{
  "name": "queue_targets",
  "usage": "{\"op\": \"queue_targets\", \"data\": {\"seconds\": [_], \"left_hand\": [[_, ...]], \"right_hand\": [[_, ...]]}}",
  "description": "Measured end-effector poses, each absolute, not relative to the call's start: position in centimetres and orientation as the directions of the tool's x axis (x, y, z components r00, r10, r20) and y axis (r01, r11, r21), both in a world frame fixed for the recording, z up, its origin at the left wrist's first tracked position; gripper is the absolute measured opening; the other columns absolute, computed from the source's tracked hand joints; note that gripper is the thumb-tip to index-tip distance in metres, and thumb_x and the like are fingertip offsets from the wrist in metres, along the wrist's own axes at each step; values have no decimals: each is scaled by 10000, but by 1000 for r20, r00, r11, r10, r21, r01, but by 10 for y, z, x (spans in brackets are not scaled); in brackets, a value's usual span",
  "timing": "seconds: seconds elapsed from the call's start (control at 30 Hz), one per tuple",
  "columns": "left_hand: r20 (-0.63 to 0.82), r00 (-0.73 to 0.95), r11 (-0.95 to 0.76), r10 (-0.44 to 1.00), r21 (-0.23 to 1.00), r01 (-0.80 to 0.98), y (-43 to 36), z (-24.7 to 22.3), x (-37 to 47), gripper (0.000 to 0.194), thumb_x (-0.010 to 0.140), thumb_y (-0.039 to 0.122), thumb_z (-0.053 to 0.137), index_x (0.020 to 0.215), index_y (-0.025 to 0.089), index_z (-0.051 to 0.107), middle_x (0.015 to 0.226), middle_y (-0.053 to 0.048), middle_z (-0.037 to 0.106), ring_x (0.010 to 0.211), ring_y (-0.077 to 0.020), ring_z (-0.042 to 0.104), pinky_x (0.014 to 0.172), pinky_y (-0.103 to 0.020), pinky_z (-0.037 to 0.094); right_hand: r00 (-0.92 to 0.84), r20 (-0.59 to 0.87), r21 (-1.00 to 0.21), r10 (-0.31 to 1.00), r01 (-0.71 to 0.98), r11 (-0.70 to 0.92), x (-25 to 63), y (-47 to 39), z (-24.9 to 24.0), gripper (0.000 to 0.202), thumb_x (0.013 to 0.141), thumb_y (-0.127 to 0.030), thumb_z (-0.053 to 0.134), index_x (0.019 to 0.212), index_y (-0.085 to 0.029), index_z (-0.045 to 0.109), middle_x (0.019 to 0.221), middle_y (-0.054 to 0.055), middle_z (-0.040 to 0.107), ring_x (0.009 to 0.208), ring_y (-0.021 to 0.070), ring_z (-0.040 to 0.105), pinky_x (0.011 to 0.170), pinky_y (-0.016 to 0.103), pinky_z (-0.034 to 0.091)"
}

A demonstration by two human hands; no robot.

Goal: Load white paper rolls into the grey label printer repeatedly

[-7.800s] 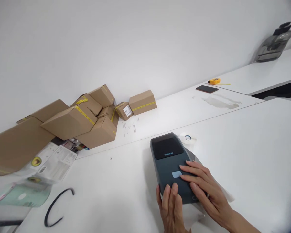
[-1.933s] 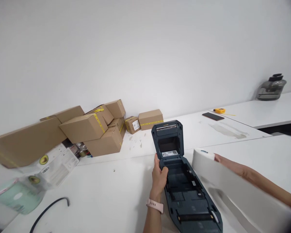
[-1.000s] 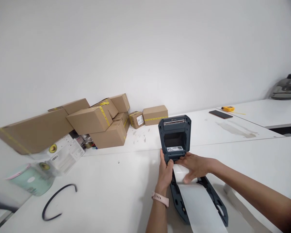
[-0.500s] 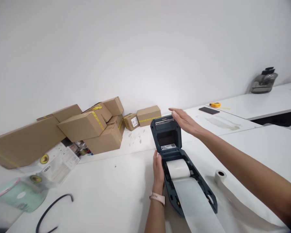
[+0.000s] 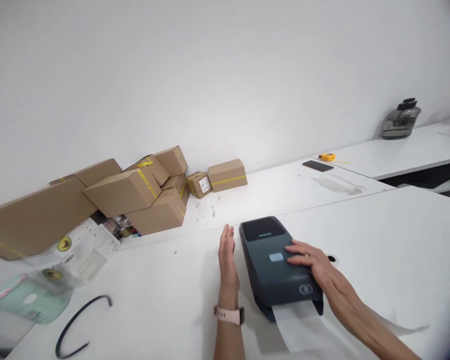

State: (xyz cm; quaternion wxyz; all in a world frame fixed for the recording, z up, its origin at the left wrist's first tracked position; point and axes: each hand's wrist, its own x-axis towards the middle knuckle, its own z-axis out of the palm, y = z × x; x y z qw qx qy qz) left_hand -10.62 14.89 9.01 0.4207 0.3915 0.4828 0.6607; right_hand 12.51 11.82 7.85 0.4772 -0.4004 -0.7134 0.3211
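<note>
Your right grip (image 5: 315, 262) lies flat and spread on the lid of the dark printer (image 5: 264, 267), on its right half, fingers reaching toward the pale blue button (image 5: 276, 257), pinching nothing. Your left grip (image 5: 228, 257) stands upright just left of the printer without touching it, fingers straight and close together, palm holding nothing; a pink watch strap (image 5: 227, 315) circles that wrist. The printer sits on the white worktop (image 5: 165, 310) with its lid down; whether it is latched, you cannot tell. A white paper strip (image 5: 300, 327) runs out from under the printer's near edge. Just right of the printer, a paper roll (image 5: 333, 259) shows partly behind your right arm. Well left of the printer lie a black curved band (image 5: 66, 327) and a green pouch (image 5: 33, 305). Beyond the printer to the left, cardboard boxes (image 5: 120, 192) are piled; beyond it to the right rest a dark flat slab (image 5: 318, 165) and a yellow tape measure (image 5: 327, 157).
</note>
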Motion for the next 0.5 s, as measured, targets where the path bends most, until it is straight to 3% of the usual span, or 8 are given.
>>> {"op": "queue_targets", "data": {"seconds": [0.1,0.2,0.23,0.37,0.5], "left_hand": [[123,-233,-125,965,992,5,116,96,-89,542,912,505,561,1407,287,525,1554,-45,435,1458,-250,347,1201,-396,280],[122,-258,-88,958,986,139,88,92,-69,548,881,513,601,1379,289,561,1617,-26,318,1499,-282,247,1214,-407,253],[111,-293,-74,950,988,132,82,89,-62,559,878,522,598,1385,289,555,1630,-19,287,1506,-286,226,1211,-403,261],[-32,-418,-8,908,995,-95,71,71,-37,749,872,553,574,1528,284,332,1631,-49,283,1473,-294,311,1152,-371,370],[-148,-501,42,853,975,-216,73,58,-25,883,851,587,571,1572,243,195,1615,-111,306,1416,-322,411,1041,-339,480]], "right_hand": [[-127,463,-843,877,241,480,125,105,48,340,1004,-437,396,1034,-313,712,1335,49,617,1380,327,406,1154,587,302],[0,455,-873,890,197,446,117,103,36,201,946,-429,542,1009,-328,704,1294,44,642,1337,329,462,1123,577,351],[45,415,-900,909,165,403,115,104,33,216,920,-444,579,1082,-342,680,1341,41,615,1340,332,464,1117,573,363],[92,121,-992,988,-34,124,107,109,16,646,855,-575,592,1441,-363,420,1573,53,392,1416,353,391,1129,570,360],[1,-33,-993,999,-115,-33,107,107,0,724,874,-616,516,1514,-328,338,1601,61,353,1457,344,329,1151,547,338]]}}
